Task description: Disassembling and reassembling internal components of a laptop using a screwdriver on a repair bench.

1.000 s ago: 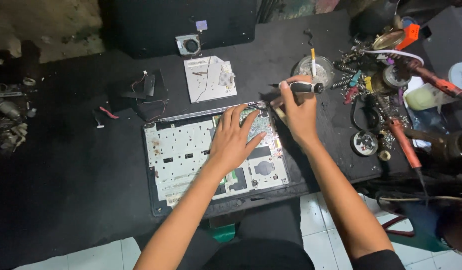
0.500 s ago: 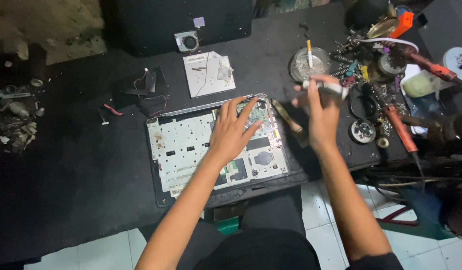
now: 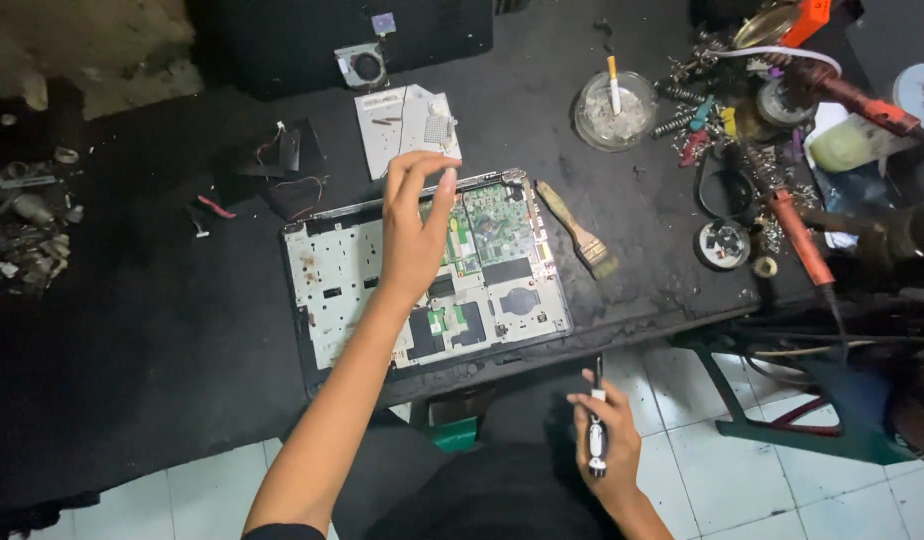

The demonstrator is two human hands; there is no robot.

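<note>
Nearest, below the table edge, the right hand (image 3: 604, 452) is closed around a small screwdriver (image 3: 595, 432), tip pointing up. Beyond it, the opened laptop chassis (image 3: 332, 290) lies on the black table (image 3: 132, 360), a brush (image 3: 576, 228) just right of it. The left hand (image 3: 414, 228) hovers over the chassis, fingers spread, holding nothing. Farther back sits a glass ashtray (image 3: 612, 112).

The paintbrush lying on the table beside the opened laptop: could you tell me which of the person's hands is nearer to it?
Left. The left hand hovers over the opened laptop, just left of the paintbrush. The right hand, holding a screwdriver, is down off the table edge.
</note>
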